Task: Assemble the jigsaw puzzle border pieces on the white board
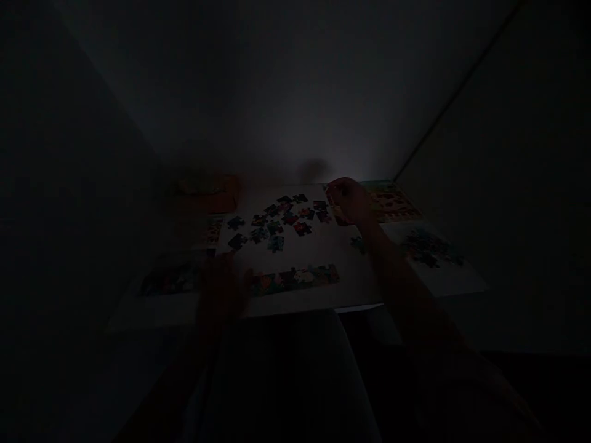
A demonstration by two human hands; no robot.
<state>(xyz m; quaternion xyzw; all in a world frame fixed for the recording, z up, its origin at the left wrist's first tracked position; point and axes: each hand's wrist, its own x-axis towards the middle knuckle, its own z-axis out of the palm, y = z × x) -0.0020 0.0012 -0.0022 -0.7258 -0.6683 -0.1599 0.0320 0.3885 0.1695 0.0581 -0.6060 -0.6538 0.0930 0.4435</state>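
The scene is very dark. My left hand (pixel 224 283) is low over the table at the left end of a joined strip of jigsaw pieces (pixel 300 278). Its thumb looks apart from the fingers, near the strip, and I make out nothing in it. My right hand (pixel 351 198) is over the left part of a colourful picture sheet (pixel 392 204), fingers curled together; whatever is between the fingertips is hidden. Loose jigsaw pieces (pixel 290 218) lie scattered between and beyond my hands. One greenish piece (pixel 357 245) lies beside my right forearm.
An orange box (pixel 217 198) stands at the back left. Another pile of pieces (pixel 429 246) is at the right of the white table (pixel 318 249). Dim picture pieces (pixel 173 274) lie at the left. A pale wall (pixel 295 92) rises behind the table.
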